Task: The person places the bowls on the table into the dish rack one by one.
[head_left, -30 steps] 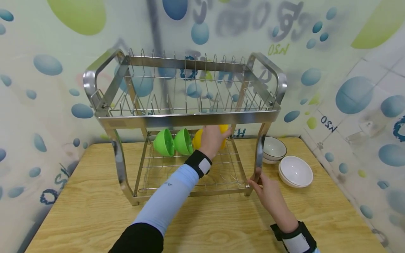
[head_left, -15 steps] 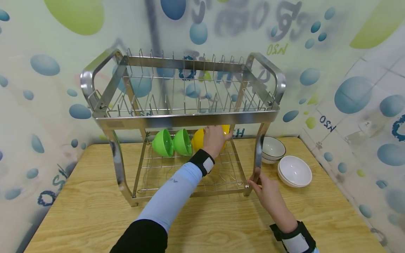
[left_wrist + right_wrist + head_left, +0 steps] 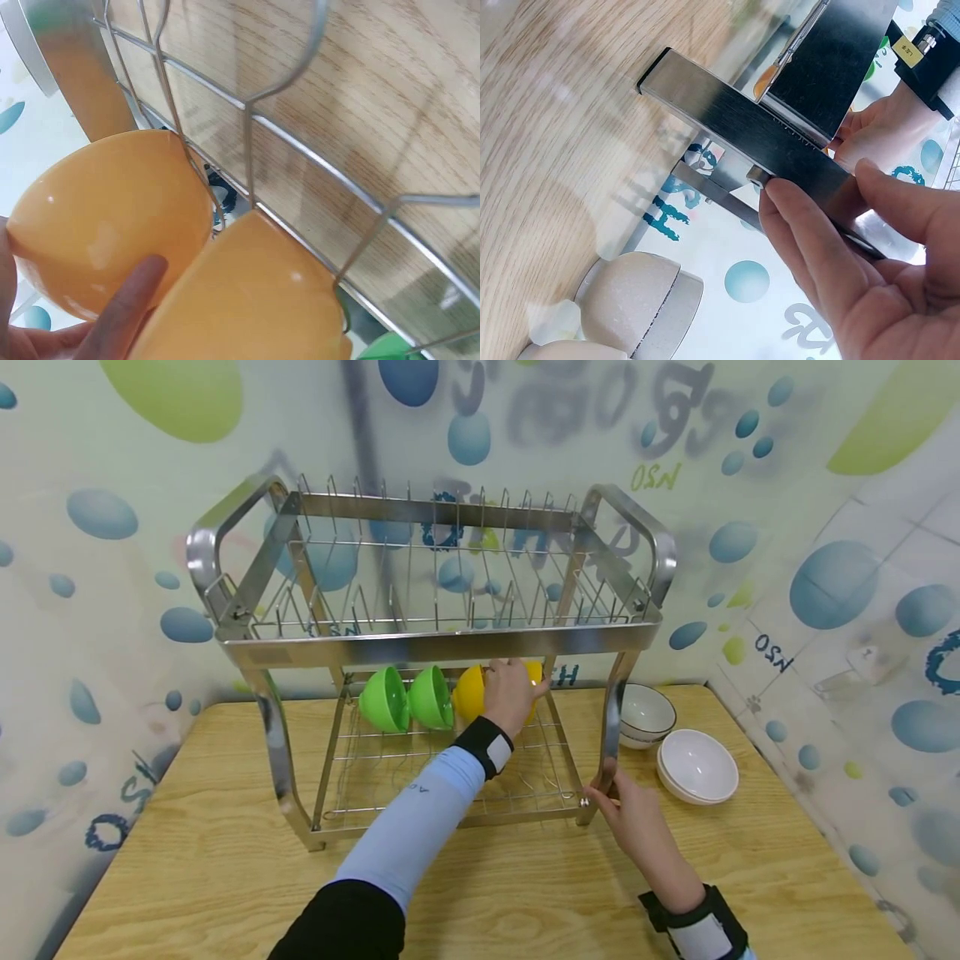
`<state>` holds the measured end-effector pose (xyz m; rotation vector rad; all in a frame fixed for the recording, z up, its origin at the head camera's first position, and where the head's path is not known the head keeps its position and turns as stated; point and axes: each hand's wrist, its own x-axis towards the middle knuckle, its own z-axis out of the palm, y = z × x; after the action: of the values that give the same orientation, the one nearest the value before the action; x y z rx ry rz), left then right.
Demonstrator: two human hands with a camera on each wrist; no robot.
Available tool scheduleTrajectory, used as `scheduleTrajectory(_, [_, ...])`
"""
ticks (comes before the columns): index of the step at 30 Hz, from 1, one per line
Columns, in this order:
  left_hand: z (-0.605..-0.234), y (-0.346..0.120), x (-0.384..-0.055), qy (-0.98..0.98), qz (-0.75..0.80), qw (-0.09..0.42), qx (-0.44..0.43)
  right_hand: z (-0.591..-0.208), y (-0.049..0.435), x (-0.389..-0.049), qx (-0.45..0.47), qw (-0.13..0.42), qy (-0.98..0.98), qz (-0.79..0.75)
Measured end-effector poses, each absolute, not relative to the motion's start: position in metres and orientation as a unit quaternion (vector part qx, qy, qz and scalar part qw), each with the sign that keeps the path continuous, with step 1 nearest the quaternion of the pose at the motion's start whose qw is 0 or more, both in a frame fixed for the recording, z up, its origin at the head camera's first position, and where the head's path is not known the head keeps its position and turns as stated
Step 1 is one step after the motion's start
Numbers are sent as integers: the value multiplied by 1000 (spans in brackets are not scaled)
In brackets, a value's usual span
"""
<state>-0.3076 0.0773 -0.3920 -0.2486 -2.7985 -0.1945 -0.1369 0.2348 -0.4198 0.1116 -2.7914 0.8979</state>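
On the lower tier of a steel dish rack (image 3: 442, 647), two green bowls (image 3: 384, 700) stand on edge at the left. An orange bowl (image 3: 468, 693) stands beside them, tilted in the wires. My left hand (image 3: 507, 695) reaches under the upper tier and holds a second orange bowl (image 3: 112, 217) at the right end. In the left wrist view its fingers (image 3: 127, 307) lie between the two orange bowls, with the thumb at the far side. My right hand (image 3: 643, 827) grips the rack's front right leg (image 3: 727, 124) near its foot.
White bowls (image 3: 699, 767) and dark-rimmed bowls (image 3: 649, 710) stand stacked on the wooden table (image 3: 540, 893), right of the rack. The upper tier's upright wires (image 3: 438, 602) hold nothing. A patterned wall (image 3: 555, 410) stands close behind.
My left hand has shifted slightly to the right along the lower tier with the orange bowl. The right hand keeps its grip on the rack leg. The head view has drifted slightly.
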Motion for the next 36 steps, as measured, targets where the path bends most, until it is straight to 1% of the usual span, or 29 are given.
scheduleTrajectory(8, [-394,80,-306,-985,-64,140,-73,-421,235,-137,36,104,-946,304])
scheduleTrajectory(13, [-397,81,-306,-987,-63,136,-65,-423,235,-137,38,108,-946,305])
scheduleTrajectory(21, [-396,82,-303,-987,-72,127,-64,-421,235,-137,30,94,-946,308])
scheduleTrajectory(36, [-396,81,-297,-985,-32,151,-83,-423,235,-138,31,96,-946,308])
